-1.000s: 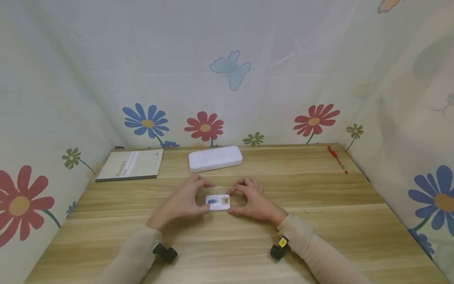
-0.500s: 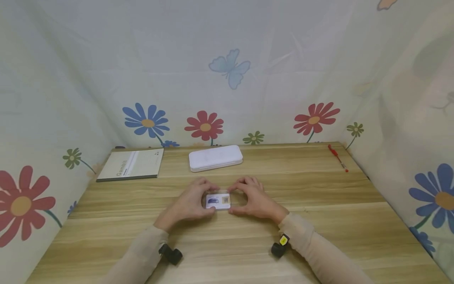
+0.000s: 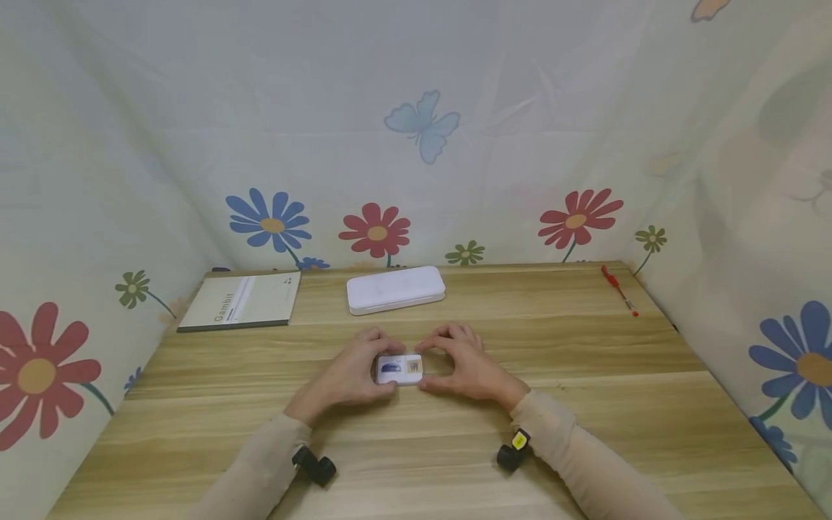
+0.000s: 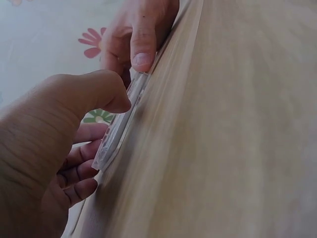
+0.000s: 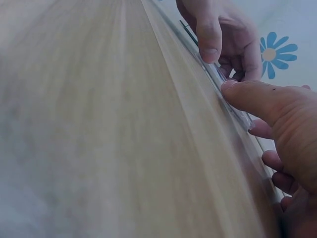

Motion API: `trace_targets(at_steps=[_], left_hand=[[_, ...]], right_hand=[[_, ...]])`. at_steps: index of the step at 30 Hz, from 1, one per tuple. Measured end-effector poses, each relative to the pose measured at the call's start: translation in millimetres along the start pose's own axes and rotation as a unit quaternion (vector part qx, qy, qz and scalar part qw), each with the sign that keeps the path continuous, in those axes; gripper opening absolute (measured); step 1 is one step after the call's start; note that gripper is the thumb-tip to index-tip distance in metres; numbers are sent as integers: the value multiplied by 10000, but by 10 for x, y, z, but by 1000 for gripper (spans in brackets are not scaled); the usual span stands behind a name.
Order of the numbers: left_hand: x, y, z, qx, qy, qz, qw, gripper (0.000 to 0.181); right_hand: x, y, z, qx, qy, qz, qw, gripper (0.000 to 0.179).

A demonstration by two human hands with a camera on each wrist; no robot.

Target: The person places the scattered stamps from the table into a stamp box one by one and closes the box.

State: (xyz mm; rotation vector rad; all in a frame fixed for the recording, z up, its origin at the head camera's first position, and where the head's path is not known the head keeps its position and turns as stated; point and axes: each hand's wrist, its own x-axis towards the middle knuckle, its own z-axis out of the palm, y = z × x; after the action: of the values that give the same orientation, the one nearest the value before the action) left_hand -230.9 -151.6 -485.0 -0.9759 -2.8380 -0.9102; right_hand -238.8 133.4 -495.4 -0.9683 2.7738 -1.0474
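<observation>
A small flat plastic case (image 3: pixel 399 370), with a clear lid over a white inside, lies between the hands in the head view. A dark blue shape and a gold patch show through it. My left hand (image 3: pixel 354 372) holds its left end, thumb on the near edge and fingers at the far edge. At the right end, my right hand (image 3: pixel 469 372) pinches the case between thumb and fingers. Edge-on in the left wrist view, the clear case (image 4: pixel 119 126) shows close to the table surface. In the right wrist view both thumbs press along its near side.
Behind the hands lies a closed white box (image 3: pixel 395 290) with rounded corners. A notebook (image 3: pixel 240 302) marked "Gambit" is at the back left, and a red pen (image 3: pixel 619 290) at the back right. A flower-printed curtain (image 3: pixel 494 144) borders the wooden table (image 3: pixel 416 448).
The case's clear lid, raised a second ago, is now down flat on the case. My left hand has moved slightly right along it; my right hand has barely moved.
</observation>
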Motion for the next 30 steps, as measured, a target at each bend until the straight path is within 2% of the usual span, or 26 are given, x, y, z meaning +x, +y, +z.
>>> trace_targets(at_steps=[12, 17, 22, 30], left_hand=[[-30, -58, -8, -40, -111, -138, 9998, 62], [-75, -107, -85, -77, -109, -272, 9995, 65], [-104, -138, -154, -81, -89, -388, 9992, 59], [-102, -173, -171, -183, -145, -517, 9984, 55]], right_hand=[[7, 3, 13, -121, 47, -40, 9999, 55], [8, -2, 12, -161, 80, -68, 9998, 55], [11, -17, 6, -140, 97, -46, 9998, 54], [12, -23, 6, -141, 93, 14, 9999, 53]])
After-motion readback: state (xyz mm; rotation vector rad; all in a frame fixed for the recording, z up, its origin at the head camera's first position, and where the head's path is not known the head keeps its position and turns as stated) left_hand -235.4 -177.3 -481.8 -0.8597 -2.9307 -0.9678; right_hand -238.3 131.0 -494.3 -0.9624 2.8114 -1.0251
